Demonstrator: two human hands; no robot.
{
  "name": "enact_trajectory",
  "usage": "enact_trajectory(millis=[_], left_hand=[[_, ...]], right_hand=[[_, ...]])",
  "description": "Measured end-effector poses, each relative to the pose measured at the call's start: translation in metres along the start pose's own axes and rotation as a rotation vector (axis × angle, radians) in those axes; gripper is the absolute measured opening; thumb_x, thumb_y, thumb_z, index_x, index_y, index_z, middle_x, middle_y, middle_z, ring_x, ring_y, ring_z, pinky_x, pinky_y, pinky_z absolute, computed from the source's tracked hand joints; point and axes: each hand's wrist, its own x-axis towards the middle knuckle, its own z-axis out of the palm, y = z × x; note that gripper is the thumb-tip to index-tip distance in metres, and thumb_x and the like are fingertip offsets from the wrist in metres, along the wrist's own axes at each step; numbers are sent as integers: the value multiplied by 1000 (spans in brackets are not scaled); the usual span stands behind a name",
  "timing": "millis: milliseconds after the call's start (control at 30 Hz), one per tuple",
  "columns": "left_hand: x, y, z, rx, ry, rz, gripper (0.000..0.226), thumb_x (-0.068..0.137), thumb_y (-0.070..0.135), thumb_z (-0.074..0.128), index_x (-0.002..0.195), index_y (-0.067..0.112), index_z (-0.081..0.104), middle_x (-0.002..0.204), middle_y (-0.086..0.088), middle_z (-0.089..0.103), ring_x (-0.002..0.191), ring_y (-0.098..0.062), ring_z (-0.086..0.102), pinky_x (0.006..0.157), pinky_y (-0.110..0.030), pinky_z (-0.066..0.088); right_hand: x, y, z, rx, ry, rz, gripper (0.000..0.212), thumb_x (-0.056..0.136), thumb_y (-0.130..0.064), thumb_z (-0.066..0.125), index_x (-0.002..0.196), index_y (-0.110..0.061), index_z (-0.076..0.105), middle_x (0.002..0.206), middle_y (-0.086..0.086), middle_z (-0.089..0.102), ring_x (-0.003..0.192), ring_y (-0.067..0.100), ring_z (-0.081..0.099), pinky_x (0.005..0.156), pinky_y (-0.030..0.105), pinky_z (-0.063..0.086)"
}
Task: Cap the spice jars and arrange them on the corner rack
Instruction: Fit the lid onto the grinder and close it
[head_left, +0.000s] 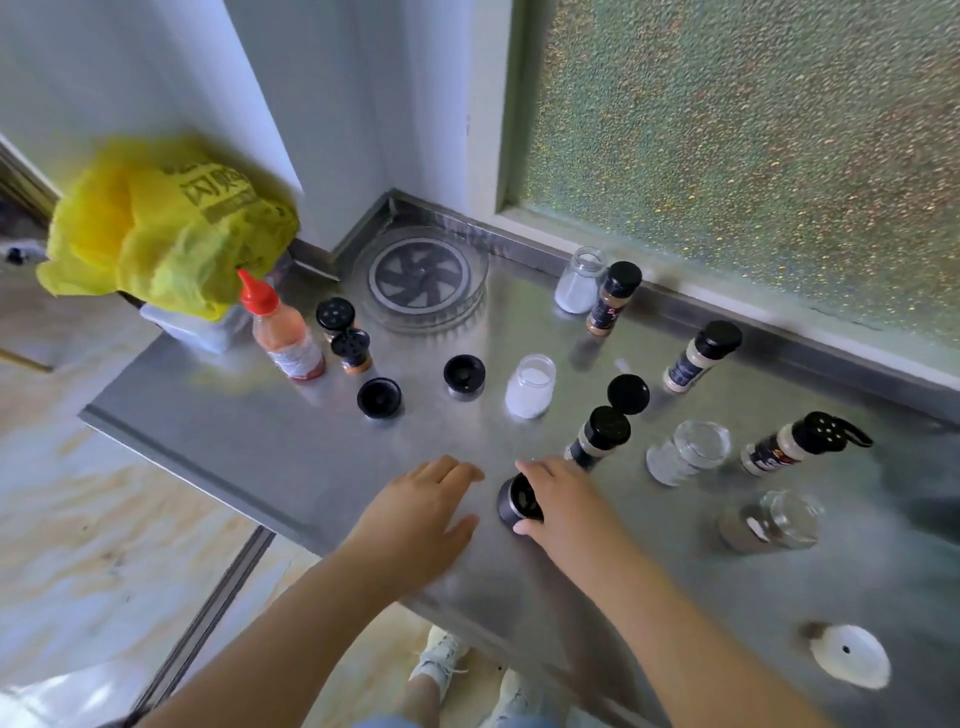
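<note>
The job is only just starting. The right hand (561, 499) holds a black cap (519, 503) with its fingers curled round it, low on the metal table (260, 457). The left hand (421, 512) is just beside it, fingers straight and loose, holding nothing.

The round corner rack (423, 280) sits in the far corner and no jar stands on it yet.

Four clear jars have no cap: one with white powder in the middle (530, 387), one with white powder near the window (581, 280), an empty-looking one (688, 452), and one with dark powder (769, 522) near the right edge.

Two more black caps lie loose on the table, one (379, 397) and another (464, 376). So I count three loose caps with the one in the hand.

Six small shaker jars have black tops. Two by the red sauce bottle (283, 338) show their holes, two more, (605, 434) and (802, 444), have flip lids up, and two, (613, 299) and (701, 356), look closed.

So all the capping and all the moving to the rack is left to do
</note>
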Motion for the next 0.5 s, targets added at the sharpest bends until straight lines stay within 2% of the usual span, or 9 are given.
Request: enact_trajectory(millis=[267, 400, 500], left_hand=[[20, -7, -5, -47, 17, 13, 43, 89, 31, 49, 130, 22, 39, 132, 2, 47, 115, -20, 49, 92, -31, 42], [42, -8, -16, -81, 58, 60, 41, 87, 28, 53, 126, 18, 44, 124, 0, 53, 110, -23, 53, 89, -36, 46], [66, -8, -33, -117, 111, 72, 39, 85, 25, 56, 122, 16, 47, 121, -2, 55, 106, -22, 55, 85, -37, 48]], right_hand=[[5, 1, 16, -3, 57, -33, 63, 87, -25, 58, 142, -18, 28, 137, 3, 40, 126, 25, 35, 102, 27, 29], [7, 5, 18, 56, 31, -6, 69, 83, -25, 63, 141, -18, 27, 137, 2, 39, 127, 23, 34, 103, 29, 34], [7, 8, 15, 94, 35, 0, 65, 83, -22, 64, 139, -15, 31, 136, 4, 42, 126, 23, 37, 103, 27, 32]])
